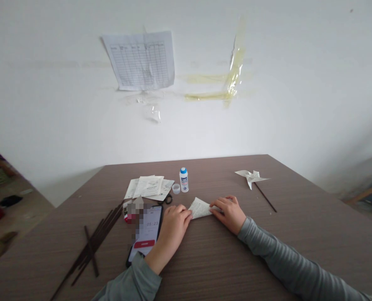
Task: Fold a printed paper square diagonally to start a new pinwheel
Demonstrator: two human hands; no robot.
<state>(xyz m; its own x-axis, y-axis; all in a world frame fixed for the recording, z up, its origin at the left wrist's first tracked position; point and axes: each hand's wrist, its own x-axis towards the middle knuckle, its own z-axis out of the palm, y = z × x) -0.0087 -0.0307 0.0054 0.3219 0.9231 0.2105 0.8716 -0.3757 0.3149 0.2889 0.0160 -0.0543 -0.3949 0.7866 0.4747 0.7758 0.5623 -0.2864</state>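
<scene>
I'd judge the paper light, foldable and tearable, best held by its corners, where left hand and right hand touch, whether pinching I can't tell

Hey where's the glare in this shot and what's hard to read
Head view: glare on the yellowish tape; head view: print on the wall sheet and folded paper too soft to read; head view: pixel blocks hide part of the phone.
</scene>
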